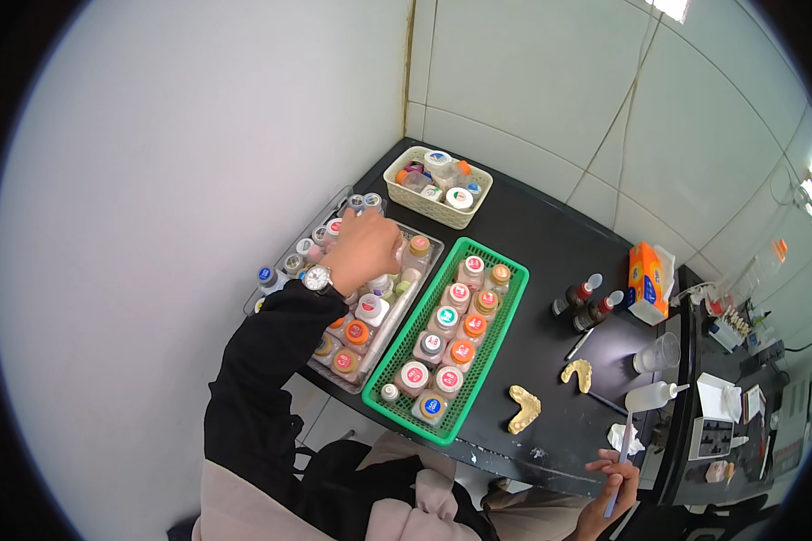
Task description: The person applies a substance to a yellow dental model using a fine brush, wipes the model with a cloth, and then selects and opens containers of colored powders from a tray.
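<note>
My left hand (366,245), with a watch (317,279) on its wrist, reaches down among small capped jars in a clear plastic tray (395,317). Its fingers curl down over the jars; their tips and whatever they grip are hidden. Orange-capped jars (357,332) and a white-capped jar (370,307) stand near my wrist. At the table's front right, my right hand (615,480) is closed round a thin lavender stick (620,467), held upright. The stick's upper end overlaps a white squeeze bottle (651,397); whether they touch I cannot tell.
A green basket (402,361) of several jars stands beside the tray, a cream basket (429,210) behind. Two dental casts (524,410) (576,375), dark bottles (594,312), a clear cup (657,353), crumpled tissue (624,439) and an orange tissue box (648,282) are right.
</note>
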The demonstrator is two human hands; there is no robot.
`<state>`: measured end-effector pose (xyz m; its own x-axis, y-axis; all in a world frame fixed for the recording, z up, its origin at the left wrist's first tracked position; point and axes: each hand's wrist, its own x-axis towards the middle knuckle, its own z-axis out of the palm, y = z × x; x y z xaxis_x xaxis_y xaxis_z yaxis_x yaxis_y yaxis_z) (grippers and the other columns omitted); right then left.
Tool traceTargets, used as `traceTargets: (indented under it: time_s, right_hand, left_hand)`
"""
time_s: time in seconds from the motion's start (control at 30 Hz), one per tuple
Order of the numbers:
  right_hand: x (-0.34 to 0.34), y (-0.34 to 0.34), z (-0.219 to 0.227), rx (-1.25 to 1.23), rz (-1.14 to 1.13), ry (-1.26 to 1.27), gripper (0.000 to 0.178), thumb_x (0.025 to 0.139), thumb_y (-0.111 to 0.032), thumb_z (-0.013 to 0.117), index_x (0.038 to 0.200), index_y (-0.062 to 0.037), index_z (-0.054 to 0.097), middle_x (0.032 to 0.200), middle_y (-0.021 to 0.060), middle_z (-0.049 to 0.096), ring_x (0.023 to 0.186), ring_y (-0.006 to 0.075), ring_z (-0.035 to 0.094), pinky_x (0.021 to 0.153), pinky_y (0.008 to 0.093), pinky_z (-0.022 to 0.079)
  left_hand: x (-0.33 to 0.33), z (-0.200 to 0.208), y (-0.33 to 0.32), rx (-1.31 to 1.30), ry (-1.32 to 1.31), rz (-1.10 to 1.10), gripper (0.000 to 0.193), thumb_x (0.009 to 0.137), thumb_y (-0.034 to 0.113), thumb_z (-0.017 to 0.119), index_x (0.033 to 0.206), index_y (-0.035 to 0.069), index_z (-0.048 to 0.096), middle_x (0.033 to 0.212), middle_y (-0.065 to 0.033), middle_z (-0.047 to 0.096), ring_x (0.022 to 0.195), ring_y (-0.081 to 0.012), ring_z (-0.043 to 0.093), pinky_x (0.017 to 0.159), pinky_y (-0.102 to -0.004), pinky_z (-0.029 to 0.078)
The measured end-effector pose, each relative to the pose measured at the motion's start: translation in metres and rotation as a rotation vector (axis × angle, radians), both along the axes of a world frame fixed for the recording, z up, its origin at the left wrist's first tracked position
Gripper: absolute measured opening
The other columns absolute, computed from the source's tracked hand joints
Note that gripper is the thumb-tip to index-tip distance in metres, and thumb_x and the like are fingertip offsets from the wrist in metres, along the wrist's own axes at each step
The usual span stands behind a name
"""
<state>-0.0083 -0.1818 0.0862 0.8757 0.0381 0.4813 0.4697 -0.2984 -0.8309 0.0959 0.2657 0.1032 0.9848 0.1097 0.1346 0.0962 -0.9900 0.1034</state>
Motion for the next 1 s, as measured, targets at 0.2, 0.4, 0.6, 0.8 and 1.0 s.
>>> traceTargets:
  time_s: [0.2,0.4,0.6,0.8,1.0]
  right_hand:
    - [-0.002,-0.012,-0.007,-0.010,-0.023,0.006,0.028,0.094,-0.026,0.049,0.094,0.0021,0.054,0.084,0.0179,0.062,0.074,0.0239,0.062,0.073,0.0340,0.049]
    - [-0.003,-0.017,-0.008,0.015,-0.023,-0.017,0.029,0.094,-0.026,0.051,0.095,0.0023,0.054,0.083,0.0164,0.062,0.075,0.0239,0.062,0.074,0.0351,0.049]
    - [-0.006,-0.023,-0.012,0.024,-0.051,0.032,0.031,0.093,-0.029,0.052,0.095,0.0023,0.055,0.083,0.0159,0.062,0.075,0.0233,0.062,0.074,0.0344,0.049]
    - [-0.006,-0.021,-0.008,0.010,-0.051,0.003,0.032,0.093,-0.030,0.051,0.094,0.0026,0.055,0.084,0.0162,0.063,0.074,0.0224,0.062,0.073,0.0327,0.048]
    - [-0.007,-0.017,-0.008,0.013,-0.057,0.020,0.032,0.093,-0.029,0.051,0.093,0.0023,0.056,0.083,0.0161,0.063,0.074,0.0229,0.062,0.073,0.0334,0.049]
  left_hand:
    - [0.007,-0.008,-0.004,0.094,0.120,0.043,0.030,0.056,0.028,0.076,0.076,0.008,0.067,0.079,-0.0079,0.064,0.091,-0.0261,0.055,0.077,-0.0435,0.039]
    - [0.015,-0.009,-0.017,0.227,0.246,0.101,0.039,0.055,0.029,0.077,0.085,0.006,0.069,0.090,-0.0098,0.066,0.099,-0.0270,0.054,0.082,-0.0442,0.039]
    - [0.014,-0.001,-0.024,0.188,0.318,0.088,0.043,0.053,0.031,0.079,0.086,0.006,0.069,0.090,-0.0094,0.066,0.100,-0.0269,0.054,0.085,-0.0448,0.037]
    - [0.010,-0.005,-0.020,0.183,0.287,0.009,0.042,0.052,0.032,0.080,0.083,0.007,0.069,0.087,-0.0088,0.065,0.099,-0.0260,0.054,0.085,-0.0442,0.036]
    - [0.004,-0.041,-0.026,0.410,0.015,-0.085,0.025,0.056,0.022,0.074,0.075,0.008,0.068,0.081,-0.0077,0.063,0.098,-0.0247,0.053,0.078,-0.0421,0.036]
